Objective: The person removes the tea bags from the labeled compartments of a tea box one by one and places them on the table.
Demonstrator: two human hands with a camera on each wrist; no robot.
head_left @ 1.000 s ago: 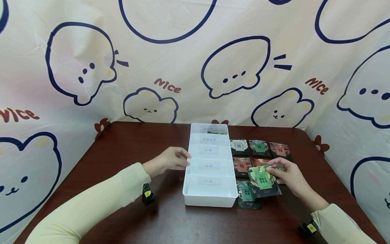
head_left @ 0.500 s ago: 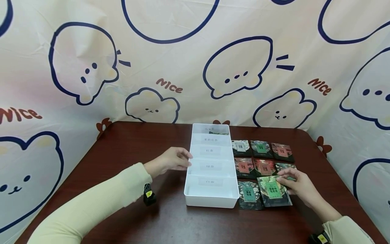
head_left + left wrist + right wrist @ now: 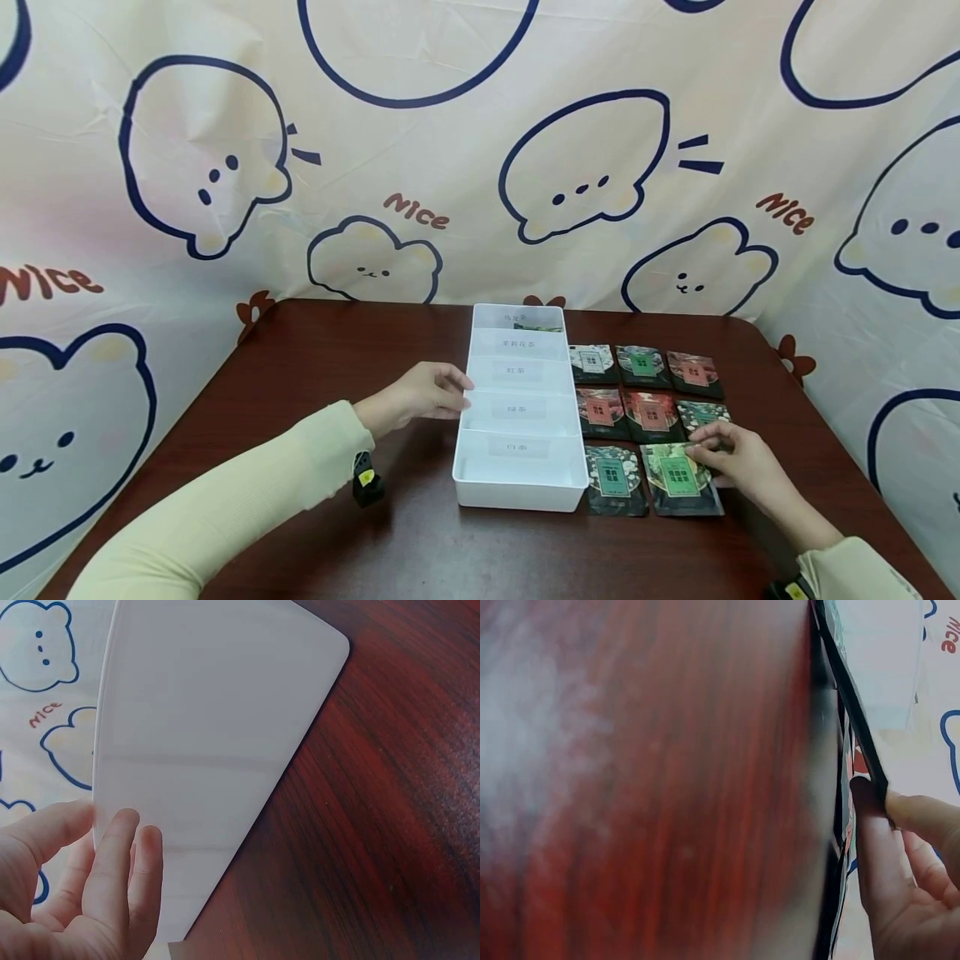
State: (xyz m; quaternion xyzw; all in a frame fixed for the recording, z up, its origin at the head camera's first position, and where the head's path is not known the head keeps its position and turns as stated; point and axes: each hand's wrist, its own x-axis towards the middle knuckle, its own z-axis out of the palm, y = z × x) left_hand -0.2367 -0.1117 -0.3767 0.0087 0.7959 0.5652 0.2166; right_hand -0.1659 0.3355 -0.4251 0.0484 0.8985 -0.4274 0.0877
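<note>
My right hand (image 3: 738, 458) pinches the upper right corner of a tea packet with a green label (image 3: 680, 477), at the front right of the packet group. In the right wrist view the same tea packet (image 3: 855, 712) stands edge-on and tilted, thumb on one side and a finger on the other. My left hand (image 3: 420, 396) touches the left side of a long white divided box (image 3: 517, 496). In the left wrist view its fingertips (image 3: 148, 840) lie against the outer wall, with one finger at the rim.
Right of the box, several other tea packets lie in rows, including a red one (image 3: 652, 415) and a teal-labelled one (image 3: 615, 479). The box compartments carry printed labels; a green packet (image 3: 536, 327) shows in the farthest. A patterned curtain (image 3: 465, 167) hangs behind the brown table (image 3: 360, 550).
My right hand has moved the green-labelled tea packet rightward and toward the front, off the red packet and beside the teal-labelled one. The left hand keeps its place at the box.
</note>
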